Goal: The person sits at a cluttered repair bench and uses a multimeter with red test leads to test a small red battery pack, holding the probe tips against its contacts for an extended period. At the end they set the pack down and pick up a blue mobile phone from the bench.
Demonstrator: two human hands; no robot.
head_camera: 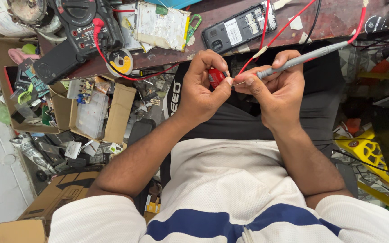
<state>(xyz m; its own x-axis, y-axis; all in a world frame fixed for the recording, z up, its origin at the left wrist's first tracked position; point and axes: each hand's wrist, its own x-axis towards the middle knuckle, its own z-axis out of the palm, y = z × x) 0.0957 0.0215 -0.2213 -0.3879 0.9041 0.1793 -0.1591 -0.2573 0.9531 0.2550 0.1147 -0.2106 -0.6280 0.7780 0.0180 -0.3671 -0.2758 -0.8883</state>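
My left hand (pixel 203 87) pinches a small red part (pixel 215 77) between thumb and fingers, just below the edge of the brown workbench (pixel 329 20). My right hand (pixel 278 87) grips a grey test probe (pixel 302 57) whose metal tip points left and meets the red part. A red lead (pixel 361 24) runs from the probe's rear up over the bench. Both hands are held close together above my lap.
On the bench lie a black multimeter (pixel 79 22), an opened black phone (pixel 239 28), a solder spool (pixel 120 62) and a worn circuit pack (pixel 160 24). Cardboard boxes of parts (pixel 93 112) stand at the left, a yellow object (pixel 365 150) at the right.
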